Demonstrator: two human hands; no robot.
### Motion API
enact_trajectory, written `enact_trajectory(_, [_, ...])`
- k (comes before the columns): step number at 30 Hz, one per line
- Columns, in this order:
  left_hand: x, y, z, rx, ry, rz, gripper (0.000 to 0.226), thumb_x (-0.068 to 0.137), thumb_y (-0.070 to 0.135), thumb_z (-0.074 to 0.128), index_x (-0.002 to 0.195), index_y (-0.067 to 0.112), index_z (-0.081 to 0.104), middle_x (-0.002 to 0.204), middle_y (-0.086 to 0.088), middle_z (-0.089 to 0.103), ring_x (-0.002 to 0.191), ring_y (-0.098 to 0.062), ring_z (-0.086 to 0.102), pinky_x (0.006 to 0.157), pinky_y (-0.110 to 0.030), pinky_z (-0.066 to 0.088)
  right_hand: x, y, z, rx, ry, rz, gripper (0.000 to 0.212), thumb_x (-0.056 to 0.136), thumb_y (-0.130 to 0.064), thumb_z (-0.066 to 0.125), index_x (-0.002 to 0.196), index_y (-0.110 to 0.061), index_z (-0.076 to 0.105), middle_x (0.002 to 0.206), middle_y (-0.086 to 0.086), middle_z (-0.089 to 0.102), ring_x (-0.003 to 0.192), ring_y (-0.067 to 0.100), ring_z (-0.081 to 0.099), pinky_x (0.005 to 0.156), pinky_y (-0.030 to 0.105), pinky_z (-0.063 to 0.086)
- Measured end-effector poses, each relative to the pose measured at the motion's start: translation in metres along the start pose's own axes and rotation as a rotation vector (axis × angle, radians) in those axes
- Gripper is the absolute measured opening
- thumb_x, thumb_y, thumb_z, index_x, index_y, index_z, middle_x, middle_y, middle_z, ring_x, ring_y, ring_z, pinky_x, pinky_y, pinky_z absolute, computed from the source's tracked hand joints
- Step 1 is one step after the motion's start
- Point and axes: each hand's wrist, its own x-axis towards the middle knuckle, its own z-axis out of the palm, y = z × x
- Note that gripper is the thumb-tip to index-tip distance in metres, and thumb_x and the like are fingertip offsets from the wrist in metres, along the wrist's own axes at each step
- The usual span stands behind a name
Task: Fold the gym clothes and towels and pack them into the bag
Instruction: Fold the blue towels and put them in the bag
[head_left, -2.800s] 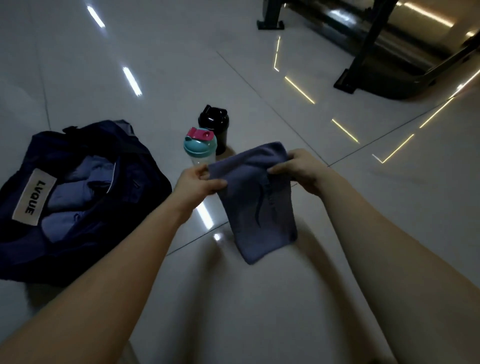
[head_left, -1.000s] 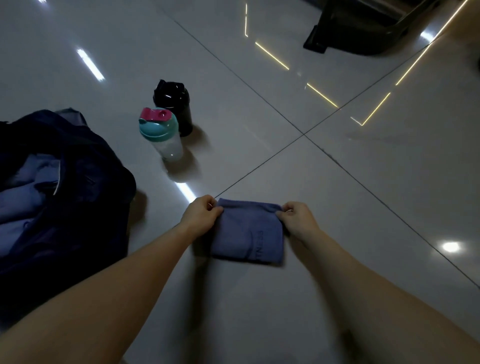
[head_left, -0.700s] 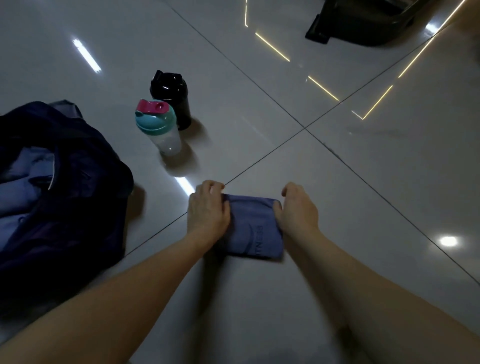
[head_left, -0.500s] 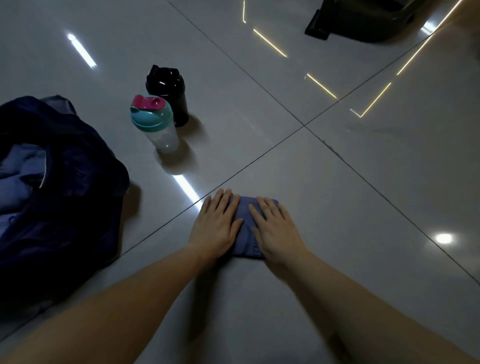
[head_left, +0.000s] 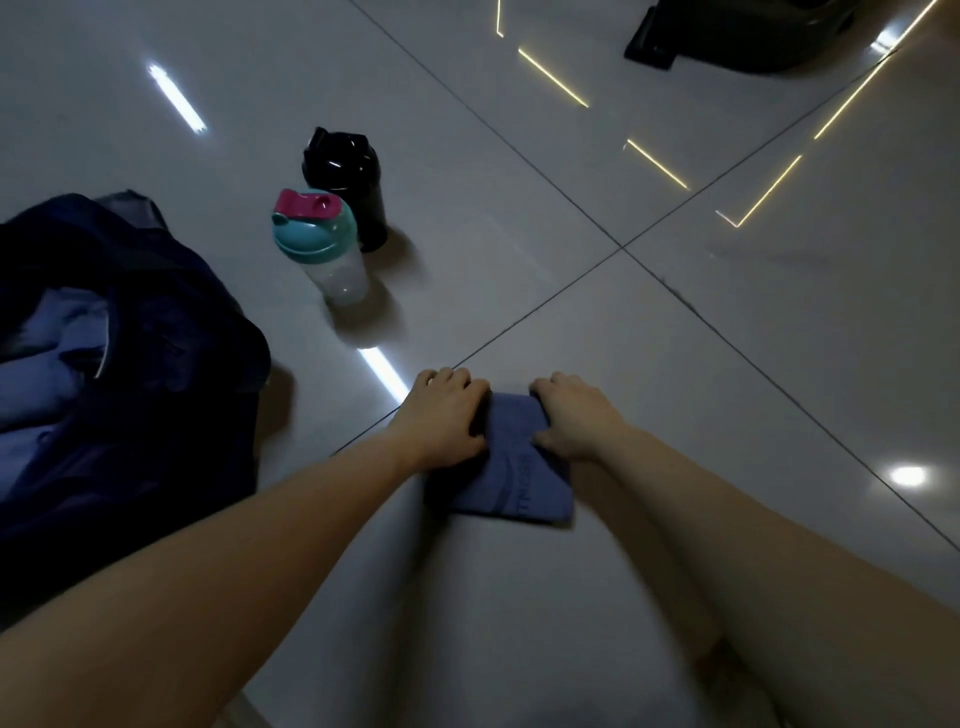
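At lower centre, left hand (head_left: 448, 415) and right hand (head_left: 574, 415) pinch the towel (head_left: 519, 480) by its far corners; it looks soft and light.

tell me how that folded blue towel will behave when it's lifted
Probably floppy: the towel is layered soft cloth, so it may sag or unfold unless gripped at both sides, as the left hand and right hand do. Likely light, being thin. It would probably slide easily on the glossy floor.
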Motion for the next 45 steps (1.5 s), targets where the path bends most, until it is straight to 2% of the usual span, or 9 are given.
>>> enact_trajectory(4, [0.010,0.013,-0.019,-0.024,-0.173,-0.101,0.034,0.082,0.036,0.064,0.111,0.018,0.060,0.119,-0.010,0.057,0.115,-0.032,0.053,0.092,-0.039,0.042,0.005,-0.005,0.001,0.178,-0.119,0.093,0.036,0.075,-0.030,0.074,0.101,-0.018,0.053,0.098,0.008,0.061,0.090,0.032,0.061,0.070,0.034,0.047])
enact_trajectory(9, [0.004,0.010,-0.046,-0.188,-0.126,-0.080,0.021,0.074,0.032,0.071,0.088,0.027,0.057,0.097,0.000,0.062,0.096,-0.027,0.061,0.072,-0.031,0.042,-0.016,0.003,-0.024,0.375,-0.068,0.066,0.031,0.072,-0.018,0.078,0.074,-0.021,0.047,0.074,0.000,0.053,0.071,0.022,0.054,0.052,0.028,0.036])
enact_trajectory(13, [-0.013,0.003,-0.090,-0.217,0.129,0.016,0.026,0.074,0.025,0.071,0.082,0.027,0.047,0.079,0.006,0.058,0.074,-0.023,0.056,0.054,-0.030,0.029,-0.039,0.000,-0.062,0.493,0.224,-0.006,0.026,0.074,-0.010,0.071,0.080,-0.017,0.046,0.077,0.003,0.056,0.072,0.025,0.052,0.059,0.035,0.037])
enact_trajectory(18, [-0.045,0.004,-0.088,-0.095,0.523,0.213,0.018,0.077,0.020,0.070,0.091,0.020,0.060,0.078,-0.001,0.063,0.069,-0.028,0.059,0.058,-0.036,0.046,-0.071,-0.015,-0.049,0.155,0.504,-0.102,0.032,0.077,-0.016,0.067,0.107,-0.024,0.063,0.089,0.005,0.069,0.080,0.032,0.062,0.067,0.036,0.045])
enact_trajectory(23, [-0.096,0.004,0.007,0.034,0.323,0.310,0.037,0.062,0.018,0.079,0.097,0.021,0.068,0.081,-0.001,0.069,0.068,-0.026,0.065,0.061,-0.032,0.052,-0.111,-0.025,0.041,0.043,0.366,-0.265,0.034,0.068,-0.034,0.045,0.087,-0.021,0.070,0.090,0.007,0.072,0.085,0.033,0.067,0.073,0.035,0.052])
enact_trajectory(27, [-0.121,-0.002,0.043,0.119,0.201,0.352,0.037,0.056,0.021,0.083,0.092,0.021,0.071,0.098,0.000,0.068,0.083,-0.023,0.064,0.073,-0.032,0.054,-0.130,-0.019,0.078,-0.131,0.276,-0.320,0.042,0.070,-0.032,0.056,0.107,-0.020,0.070,0.120,0.000,0.069,0.111,0.027,0.061,0.090,0.040,0.053])
enact_trajectory(33, [-0.120,-0.006,0.028,-0.059,0.221,0.135,0.023,0.069,0.032,0.057,0.090,0.022,0.052,0.082,-0.003,0.063,0.077,-0.030,0.058,0.068,-0.038,0.045,-0.132,-0.018,0.067,0.111,0.389,-0.147,0.016,0.071,-0.022,0.061,0.084,-0.027,0.068,0.086,0.003,0.069,0.088,0.032,0.061,0.071,0.033,0.037])
enact_trajectory(41, [-0.090,-0.003,0.019,-0.576,0.174,-0.369,0.016,0.088,0.032,0.065,0.101,0.024,0.059,0.086,0.005,0.068,0.083,-0.024,0.064,0.072,-0.036,0.050,-0.113,-0.014,0.056,0.554,0.221,0.210,0.040,0.076,-0.038,0.052,0.108,-0.021,0.070,0.104,0.007,0.075,0.100,0.033,0.067,0.084,0.036,0.051])
enact_trajectory(45, [-0.075,-0.006,0.026,-0.692,0.149,-0.484,0.013,0.087,0.040,0.064,0.093,0.029,0.060,0.085,0.009,0.067,0.084,-0.021,0.065,0.072,-0.035,0.051,-0.098,-0.009,0.051,0.675,0.203,0.341,0.022,0.086,-0.040,0.060,0.078,-0.019,0.058,0.081,0.006,0.067,0.087,0.033,0.066,0.075,0.037,0.051])
